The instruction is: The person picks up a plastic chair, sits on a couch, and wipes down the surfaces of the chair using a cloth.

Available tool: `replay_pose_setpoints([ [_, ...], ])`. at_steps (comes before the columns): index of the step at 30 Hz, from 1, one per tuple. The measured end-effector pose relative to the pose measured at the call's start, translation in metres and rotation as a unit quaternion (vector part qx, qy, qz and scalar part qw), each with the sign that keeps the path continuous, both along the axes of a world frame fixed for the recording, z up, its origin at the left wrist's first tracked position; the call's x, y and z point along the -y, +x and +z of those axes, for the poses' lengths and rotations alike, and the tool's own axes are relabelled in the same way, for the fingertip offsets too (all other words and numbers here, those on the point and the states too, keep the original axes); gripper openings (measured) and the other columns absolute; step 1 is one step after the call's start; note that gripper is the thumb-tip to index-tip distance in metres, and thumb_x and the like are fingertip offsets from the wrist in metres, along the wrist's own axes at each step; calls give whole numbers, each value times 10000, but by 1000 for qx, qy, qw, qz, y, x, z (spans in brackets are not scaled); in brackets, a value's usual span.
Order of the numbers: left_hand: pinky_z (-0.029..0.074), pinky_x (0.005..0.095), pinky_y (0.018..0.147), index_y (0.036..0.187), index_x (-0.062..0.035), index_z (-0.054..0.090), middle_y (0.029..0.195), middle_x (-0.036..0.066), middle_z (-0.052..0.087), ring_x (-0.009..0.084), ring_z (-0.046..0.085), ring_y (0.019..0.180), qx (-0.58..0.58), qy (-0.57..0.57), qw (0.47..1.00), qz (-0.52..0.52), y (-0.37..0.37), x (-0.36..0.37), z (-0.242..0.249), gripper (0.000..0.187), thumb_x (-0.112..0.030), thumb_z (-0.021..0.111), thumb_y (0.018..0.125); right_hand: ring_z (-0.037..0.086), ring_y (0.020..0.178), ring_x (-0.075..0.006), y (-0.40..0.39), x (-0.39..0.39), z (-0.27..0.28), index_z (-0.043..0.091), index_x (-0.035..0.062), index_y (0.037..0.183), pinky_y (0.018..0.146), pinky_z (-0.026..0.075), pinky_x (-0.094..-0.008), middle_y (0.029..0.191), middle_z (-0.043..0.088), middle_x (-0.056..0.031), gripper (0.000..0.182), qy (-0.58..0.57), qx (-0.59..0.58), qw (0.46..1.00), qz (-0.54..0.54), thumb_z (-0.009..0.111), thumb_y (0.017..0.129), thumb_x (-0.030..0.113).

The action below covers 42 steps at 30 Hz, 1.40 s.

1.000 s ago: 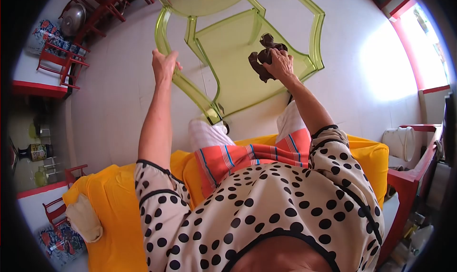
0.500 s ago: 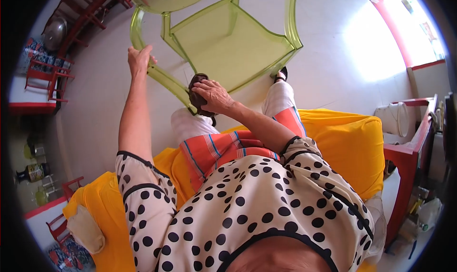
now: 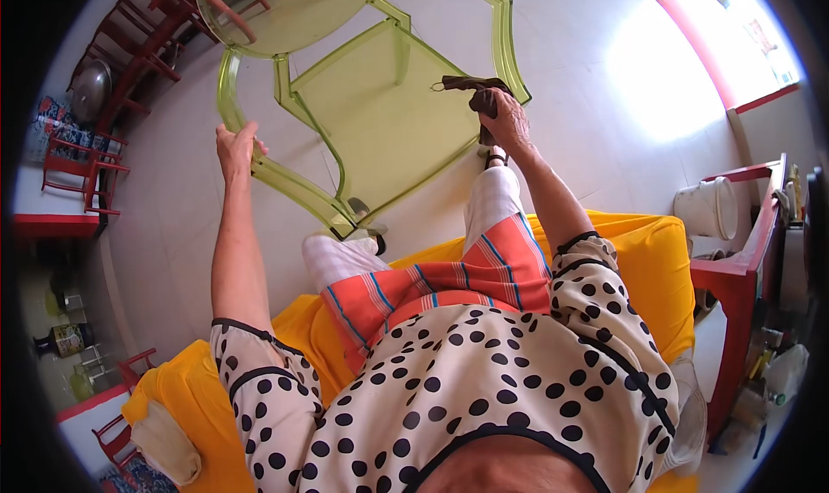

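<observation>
A see-through green plastic chair (image 3: 389, 126) stands in front of me, its rounded part at the upper left. My left hand (image 3: 237, 150) grips the chair's left-hand rail, with the fingers partly hidden behind it. My right hand (image 3: 508, 120) is closed around a dark brown cloth (image 3: 485, 103), bunched at the chair's right front corner. One end of the cloth trails off to the left over the seat. Whether the cloth presses on the rail there is hard to tell.
I sit on a seat with a yellow cover (image 3: 639, 273). A white bucket (image 3: 701, 208) and a red stand (image 3: 730, 277) are on the right. Red wooden chairs (image 3: 138, 48) and a round metal lid (image 3: 91, 91) are at the upper left. Pale tiles (image 3: 587, 139) cover the floor.
My right hand has carried the brown cloth from the chair's left front corner across to the right front corner. My left hand keeps its hold on the rail.
</observation>
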<state>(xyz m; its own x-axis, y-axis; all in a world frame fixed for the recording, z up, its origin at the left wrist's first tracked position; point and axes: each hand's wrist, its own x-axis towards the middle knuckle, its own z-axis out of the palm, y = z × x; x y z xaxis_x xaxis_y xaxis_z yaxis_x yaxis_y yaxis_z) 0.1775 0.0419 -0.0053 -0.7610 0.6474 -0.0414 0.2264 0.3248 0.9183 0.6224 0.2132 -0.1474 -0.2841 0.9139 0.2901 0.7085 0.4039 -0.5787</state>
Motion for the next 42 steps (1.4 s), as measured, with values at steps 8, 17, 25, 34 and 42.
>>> replay_pose_setpoints([
  [8, 524, 326, 439, 1041, 17, 413, 722, 103, 554, 187, 591, 511, -8, -12, 1000, 5, 7, 2, 6, 391, -134, 667, 787, 526, 1206, -326, -45, -18, -18, 558, 56, 1232, 1024, 412, -451, 1265, 597, -127, 608, 19, 12, 999, -41, 765, 682, 216],
  [17, 542, 352, 432, 1076, 40, 413, 730, 130, 568, 212, 603, 508, -1, -15, 1000, 22, 9, 2, 8, 431, -150, 671, 788, 591, 1089, -347, -148, 32, -12, 612, 41, 1125, 950, 466, -439, 1117, 649, -149, 527, 58, -21, 969, 239, 768, 633, 152],
  [25, 506, 365, 415, 1103, 41, 390, 813, 157, 589, 221, 593, 472, 2, -36, 999, 22, 15, 3, 15, 415, -134, 629, 811, 569, 1130, -311, -178, 90, -1, 559, 71, 1216, 954, 446, -426, 1163, 618, -112, 588, 88, -31, 953, 289, 753, 669, 169],
  [34, 496, 341, 391, 1082, -5, 402, 738, 97, 515, 202, 557, 452, 38, 2, 999, 31, 12, 4, 9, 405, -156, 665, 815, 557, 1152, -279, -150, 111, -1, 525, 102, 1267, 991, 428, -413, 1241, 578, -85, 672, 125, -27, 947, 296, 786, 668, 258],
  [42, 495, 341, 379, 1071, -12, 397, 733, 100, 512, 200, 555, 448, 24, -2, 998, 52, 23, 10, 5, 376, -141, 652, 826, 564, 1149, -263, -135, 102, -9, 521, 130, 1280, 991, 433, -413, 1259, 580, -67, 681, 126, -8, 946, 300, 778, 667, 277],
])
